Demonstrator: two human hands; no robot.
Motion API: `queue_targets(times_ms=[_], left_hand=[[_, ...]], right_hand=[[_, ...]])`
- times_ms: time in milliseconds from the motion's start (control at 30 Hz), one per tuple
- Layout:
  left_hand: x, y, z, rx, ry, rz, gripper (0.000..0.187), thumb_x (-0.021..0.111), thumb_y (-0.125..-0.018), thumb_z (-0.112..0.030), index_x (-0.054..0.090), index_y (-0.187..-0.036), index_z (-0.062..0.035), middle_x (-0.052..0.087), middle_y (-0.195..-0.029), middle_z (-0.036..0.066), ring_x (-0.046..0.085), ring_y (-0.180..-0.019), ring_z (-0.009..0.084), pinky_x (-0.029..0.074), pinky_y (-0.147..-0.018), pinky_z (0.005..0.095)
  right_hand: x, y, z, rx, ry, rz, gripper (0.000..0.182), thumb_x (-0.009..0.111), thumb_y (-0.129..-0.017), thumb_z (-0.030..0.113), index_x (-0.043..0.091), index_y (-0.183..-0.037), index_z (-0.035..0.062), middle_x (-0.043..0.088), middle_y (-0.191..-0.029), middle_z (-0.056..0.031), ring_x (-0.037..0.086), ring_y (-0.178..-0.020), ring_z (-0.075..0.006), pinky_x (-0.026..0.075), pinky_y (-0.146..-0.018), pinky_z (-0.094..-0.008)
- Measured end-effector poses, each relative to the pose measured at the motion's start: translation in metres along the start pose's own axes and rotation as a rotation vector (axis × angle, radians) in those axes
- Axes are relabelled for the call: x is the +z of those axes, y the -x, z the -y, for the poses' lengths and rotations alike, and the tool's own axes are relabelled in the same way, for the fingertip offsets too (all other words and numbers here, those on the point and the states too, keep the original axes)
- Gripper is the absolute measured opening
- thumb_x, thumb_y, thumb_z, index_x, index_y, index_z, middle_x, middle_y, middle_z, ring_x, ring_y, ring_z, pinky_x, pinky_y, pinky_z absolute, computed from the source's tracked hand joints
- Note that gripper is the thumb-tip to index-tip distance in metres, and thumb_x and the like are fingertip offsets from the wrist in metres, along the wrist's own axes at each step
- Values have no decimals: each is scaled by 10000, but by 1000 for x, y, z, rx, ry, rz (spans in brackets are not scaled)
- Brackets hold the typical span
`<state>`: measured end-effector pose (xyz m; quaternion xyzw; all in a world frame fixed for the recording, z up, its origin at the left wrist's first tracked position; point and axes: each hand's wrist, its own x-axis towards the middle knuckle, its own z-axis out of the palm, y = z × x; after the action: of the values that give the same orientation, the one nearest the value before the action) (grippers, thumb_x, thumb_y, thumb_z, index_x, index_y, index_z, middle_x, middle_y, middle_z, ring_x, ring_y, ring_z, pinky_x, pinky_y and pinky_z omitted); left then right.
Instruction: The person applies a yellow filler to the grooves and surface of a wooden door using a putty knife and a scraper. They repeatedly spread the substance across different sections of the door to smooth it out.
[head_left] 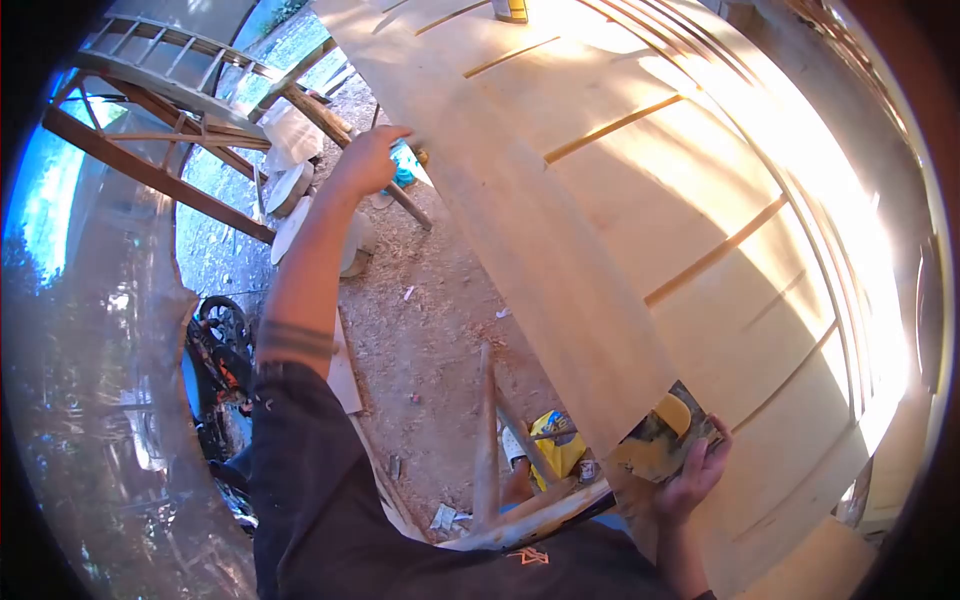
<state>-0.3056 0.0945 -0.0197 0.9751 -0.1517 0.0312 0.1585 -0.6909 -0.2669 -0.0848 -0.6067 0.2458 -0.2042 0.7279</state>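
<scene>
My left hand (370,165) reaches out to the left long edge of a large pale wooden panel (600,210). Its index finger is stretched toward that edge, and the other fingers are partly hidden below it. Just beyond these fingers a bright blue thing (404,163) shows. Close to my body, my right hand (690,475) grips a thin flat plate (650,452), dark and smeared with a yellowish-tan substance. A yellow half-round piece (673,412) lies on this plate. The plate overlaps the panel's near left corner.
Brown strips (715,250) mark the panel, and a yellow can (510,10) stands at its far end. Wooden poles (487,440) and a yellow bag (560,445) are below. A ladder (180,50), timber frame (160,170) and motorcycle (220,380) occupy the left.
</scene>
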Motion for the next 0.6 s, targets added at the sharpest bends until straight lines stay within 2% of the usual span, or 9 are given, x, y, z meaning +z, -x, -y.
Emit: queue_targets(times_ms=[67, 167, 200, 267, 333, 433, 533, 600], left_hand=[[-1, -13, -9, -45, -96, 209, 551, 425, -651, 150, 602, -1137, -39, 610, -1116, 182, 566, -1077, 305, 421, -945, 342], [7, -1, -28, 45, -188, 249, 439, 554, -698, -25, 640, -1111, -143, 636, -1053, 146, 619, -946, 297, 486, -834, 353], [10, 8, -39, 8, -118, 316, 434, 578, -686, -49, 646, -1103, -151, 639, -1047, 140, 620, -944, 299, 488, -837, 358], [7, 34, -81, 14, -148, 371, 444, 573, -684, -37, 638, -1113, -131, 635, -1053, 150, 620, -945, 292, 491, -835, 355], [12, 63, -114, 91, -147, 396, 530, 471, -652, 91, 615, -1134, -75, 621, -1099, 171, 592, -1037, 293, 447, -914, 339], [-2, 92, -162, 176, -82, 540, 527, 501, -658, 81, 609, -1148, -78, 615, -1111, 175, 594, -1041, 281, 445, -916, 322], [1, 52, -120, 94, 180, 428, 431, 557, -728, -34, 611, -1150, -99, 638, -1039, 172, 621, -938, 329, 500, -812, 360], [2, 2, -77, -78, 85, 318, 408, 558, -743, -47, 617, -1144, -100, 641, -1030, 179, 625, -940, 318, 497, -816, 343]], right_hand=[[0, -1, -1, -12, 11, -1, 308, 416, -933, 129, 418, -1197, -30, 505, -1089, -121, 493, -1003, -172, 385, -909, -298], [-1, 1, -3, -10, 12, -10, 305, 418, -935, 129, 425, -1195, -30, 512, -1082, -117, 493, -1001, -169, 376, -915, -292], [1, 1, 0, -4, 3, -10, 305, 421, -935, 132, 426, -1194, -29, 514, -1082, -115, 492, -1004, -169, 372, -919, -290], [2, 0, 1, -5, -7, -20, 304, 426, -935, 136, 430, -1191, -29, 517, -1078, -113, 489, -1004, -165, 366, -921, -286], [0, 0, 1, -18, -4, -34, 303, 430, -936, 140, 433, -1188, -29, 521, -1073, -110, 487, -1002, -159, 365, -919, -283], [-5, 3, 4, -5, -111, -73, 302, 428, -939, 143, 439, -1187, -30, 523, -1073, -104, 489, -991, -153, 368, -910, -278], [-34, 2, 7, -115, 115, -147, 305, 424, -939, 138, 438, -1195, -28, 517, -1092, -102, 486, -1002, -154, 366, -914, -277], [-54, 5, 12, -61, 47, -133, 316, 424, -939, 142, 431, -1205, -29, 507, -1115, -106, 483, -1022, -161, 361, -927, -281]])
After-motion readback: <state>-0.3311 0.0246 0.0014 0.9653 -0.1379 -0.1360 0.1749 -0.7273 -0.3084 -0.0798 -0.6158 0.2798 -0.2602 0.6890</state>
